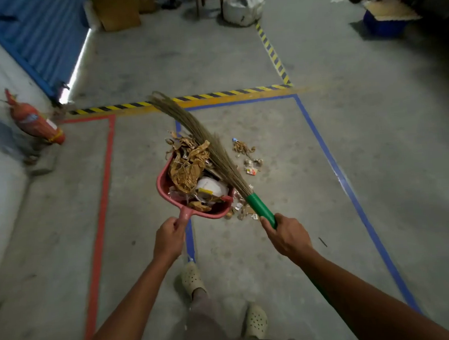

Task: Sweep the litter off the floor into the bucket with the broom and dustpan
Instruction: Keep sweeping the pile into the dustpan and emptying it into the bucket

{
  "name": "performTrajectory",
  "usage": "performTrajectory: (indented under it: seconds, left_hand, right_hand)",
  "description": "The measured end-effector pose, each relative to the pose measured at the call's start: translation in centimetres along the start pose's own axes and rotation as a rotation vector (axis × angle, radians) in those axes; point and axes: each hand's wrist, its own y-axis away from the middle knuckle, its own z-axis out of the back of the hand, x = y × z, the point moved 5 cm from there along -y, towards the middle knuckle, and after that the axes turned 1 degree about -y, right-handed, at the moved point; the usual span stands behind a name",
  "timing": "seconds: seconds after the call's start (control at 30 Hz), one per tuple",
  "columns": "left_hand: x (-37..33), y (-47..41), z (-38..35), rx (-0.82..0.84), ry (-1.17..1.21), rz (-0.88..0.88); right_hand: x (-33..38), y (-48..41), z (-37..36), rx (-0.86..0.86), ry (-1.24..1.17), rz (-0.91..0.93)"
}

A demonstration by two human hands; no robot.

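Brown crumpled paper and wrappers, the litter, heap the red dustpan just ahead of the left grip, which is curled round its handle. The broom lies across the load, its green handle clasped by the right grip. Most looks gathered, but scraps lie on the floor ahead of the right grip, and nothing is tipped out yet. A blue tub, perhaps the bucket, stands far ahead to the right, with only striped tape crossing the floor between. A fire extinguisher stands far left.
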Motion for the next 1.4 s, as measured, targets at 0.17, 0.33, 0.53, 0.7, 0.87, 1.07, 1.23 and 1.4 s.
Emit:
performTrajectory:
  seconds: [0.17,0.33,0.53,0.7,0.87,1.07,1.23,1.4]
  left_hand:
    - [1.8,6.7,0.7,-0.078,0.086,0.033]
    - [4.8,12.6,2.7,-0.151,0.113,0.062]
    - [9.1,20.0,6.6,-0.266,0.125,0.103]
    - [14.4,27.9,11.1,-0.363,0.143,0.093]
    - [19.9,38.6,15.7,-0.464,0.152,0.115]
    - [27.1,51.6,20.3,-0.63,0.154,0.271]
    - [32.8,60.5,23.2,-0.773,0.219,0.372]
    - [38.6,68.0,25.7,-0.95,0.298,0.414]
  right_hand:
    - [-1.0,3.9,-0.5,0.032,0.023,0.101]
    - [0.2,8.1,-2.1,0.1,0.029,0.182]
    - [3.3,14.1,-4.0,0.135,0.051,0.287]
    - [6.4,21.5,-6.8,0.167,0.049,0.381]
    - [9.2,30.7,-10.5,0.248,0.031,0.499]
    - [13.4,41.3,-15.3,0.32,0.11,0.671]
    - [18.0,48.3,-19.2,0.388,0.205,0.816]
    - [23.9,54.6,-22.9,0.427,0.279,0.952]
